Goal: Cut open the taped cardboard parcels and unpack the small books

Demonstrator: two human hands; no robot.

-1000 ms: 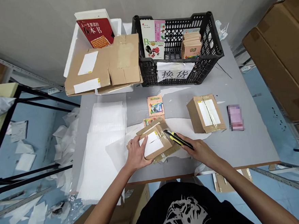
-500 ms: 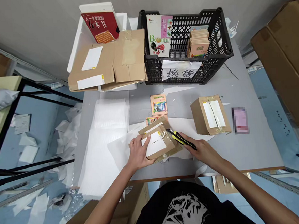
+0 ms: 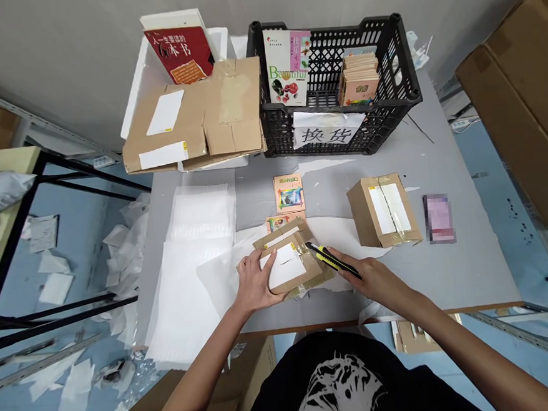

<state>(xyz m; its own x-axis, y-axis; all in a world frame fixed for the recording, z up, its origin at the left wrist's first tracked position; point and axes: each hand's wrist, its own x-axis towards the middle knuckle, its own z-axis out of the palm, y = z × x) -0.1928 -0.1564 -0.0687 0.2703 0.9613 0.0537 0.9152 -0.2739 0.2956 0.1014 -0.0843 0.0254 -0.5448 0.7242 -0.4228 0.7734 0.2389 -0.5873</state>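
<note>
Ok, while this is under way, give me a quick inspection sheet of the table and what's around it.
surface: grey table, white foam sheets on its left side
job's things: taped cardboard parcel under the hands; second taped parcel to the right; small picture book beyond
clutter: flattened cardboard box; black plastic crate holding books; paper scraps on the floor
grippers: left hand rests spread on the parcel; right hand holds a yellow-and-black box cutter
cables: nothing seen
surroundings: metal shelving, brown cartons, blue floor
</note>
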